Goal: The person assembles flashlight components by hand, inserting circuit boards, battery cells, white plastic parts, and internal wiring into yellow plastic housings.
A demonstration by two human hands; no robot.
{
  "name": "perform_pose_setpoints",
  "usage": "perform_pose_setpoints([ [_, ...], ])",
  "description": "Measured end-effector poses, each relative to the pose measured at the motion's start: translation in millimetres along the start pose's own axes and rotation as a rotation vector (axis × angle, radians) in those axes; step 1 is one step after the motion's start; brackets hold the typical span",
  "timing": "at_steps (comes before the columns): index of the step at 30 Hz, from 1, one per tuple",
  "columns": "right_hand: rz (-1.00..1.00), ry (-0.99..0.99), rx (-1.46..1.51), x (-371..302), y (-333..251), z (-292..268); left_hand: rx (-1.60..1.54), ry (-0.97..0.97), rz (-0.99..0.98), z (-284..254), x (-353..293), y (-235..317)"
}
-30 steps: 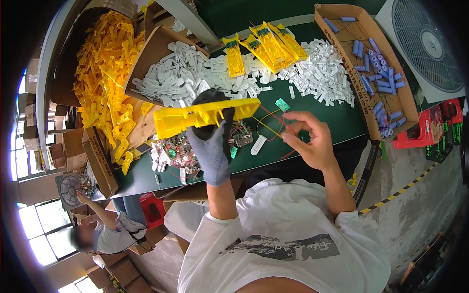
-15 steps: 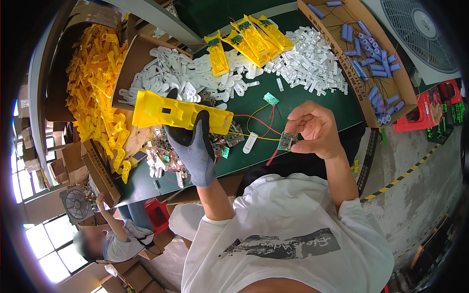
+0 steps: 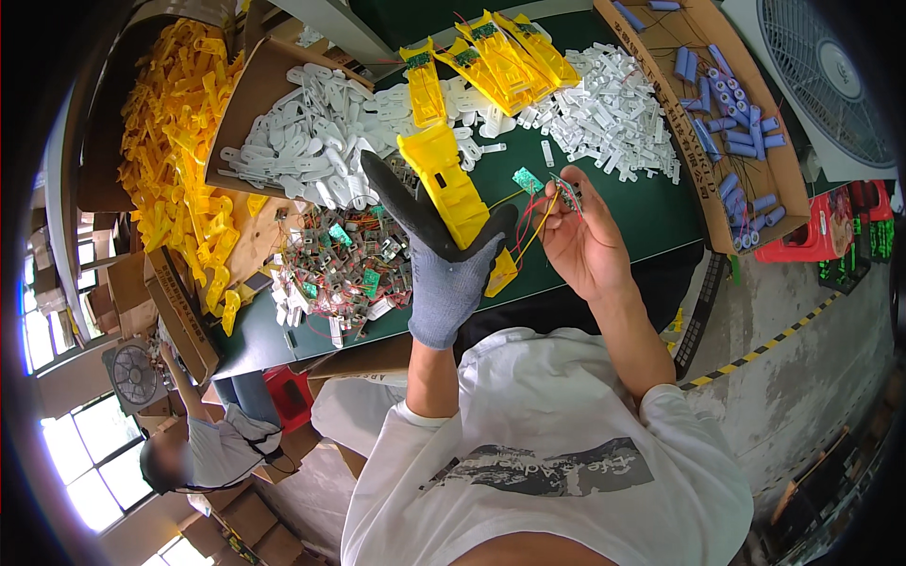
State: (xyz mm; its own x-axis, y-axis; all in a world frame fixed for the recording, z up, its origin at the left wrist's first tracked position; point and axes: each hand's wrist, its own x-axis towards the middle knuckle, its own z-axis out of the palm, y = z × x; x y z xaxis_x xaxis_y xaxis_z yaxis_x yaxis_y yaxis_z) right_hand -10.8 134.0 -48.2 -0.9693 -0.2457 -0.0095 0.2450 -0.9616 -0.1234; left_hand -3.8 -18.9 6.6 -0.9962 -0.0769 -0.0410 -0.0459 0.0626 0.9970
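My left hand (image 3: 444, 274), in a grey glove with black fingertips, holds a long yellow plastic shell (image 3: 439, 174) in the crook of thumb and fingers. The shell's lower end shows past the thumb. Bare, my right hand (image 3: 593, 236) pinches a small circuit board (image 3: 569, 196), seen nearly edge-on between thumb and fingertips. Red and yellow wires run from it towards the shell and a second green board (image 3: 527, 180) just left of my fingers. Left of my gloved hand lies a heap of wired circuit boards (image 3: 342, 259).
Yellow shells fitted with boards (image 3: 495, 61) lie at the back, between white plastic parts (image 3: 316, 132) and small white pieces (image 3: 613, 113). A carton (image 3: 694, 160) of purple cylindrical cells stands right, near a fan (image 3: 816, 66). Yellow parts (image 3: 179, 123) fill a left box. Another person (image 3: 226, 448) sits lower left.
The yellow shell has swung from nearly level to steep, and my left hand has moved right. My right hand has risen slightly and turned the small board, bringing it nearer the second green board.
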Motion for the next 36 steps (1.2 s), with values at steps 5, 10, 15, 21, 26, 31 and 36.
perform_pose_setpoints([
  [5,-0.009,0.025,-0.066,-3.8,-2.3,-3.8,0.149,-0.131,0.169,-10.4,4.8,-1.8],
  [10,-0.05,0.051,-0.386,-3.9,-2.9,-0.3,0.245,-0.238,0.18,-9.1,6.8,-4.6],
  [15,-0.069,0.066,-0.632,-3.5,-5.1,7.1,0.16,-0.111,0.08,-5.0,3.5,-11.7],
  [21,-0.213,0.059,-0.881,-5.7,-1.7,12.1,0.145,-0.151,0.143,-7.7,-1.2,-30.9],
  [26,-0.529,-0.16,-1.486,-8.2,-10.7,13.7,-0.035,-0.07,-0.043,-0.4,-2.1,-32.8],
  [31,-0.768,-0.424,-1.748,-2.6,-24.6,9.9,-0.273,-0.162,-0.222,-6.6,-4.1,-35.0],
  [36,-1.013,-0.514,-1.932,3.0,-29.1,12.8,-0.551,-0.268,-0.439,-8.0,-5.7,-25.2],
])
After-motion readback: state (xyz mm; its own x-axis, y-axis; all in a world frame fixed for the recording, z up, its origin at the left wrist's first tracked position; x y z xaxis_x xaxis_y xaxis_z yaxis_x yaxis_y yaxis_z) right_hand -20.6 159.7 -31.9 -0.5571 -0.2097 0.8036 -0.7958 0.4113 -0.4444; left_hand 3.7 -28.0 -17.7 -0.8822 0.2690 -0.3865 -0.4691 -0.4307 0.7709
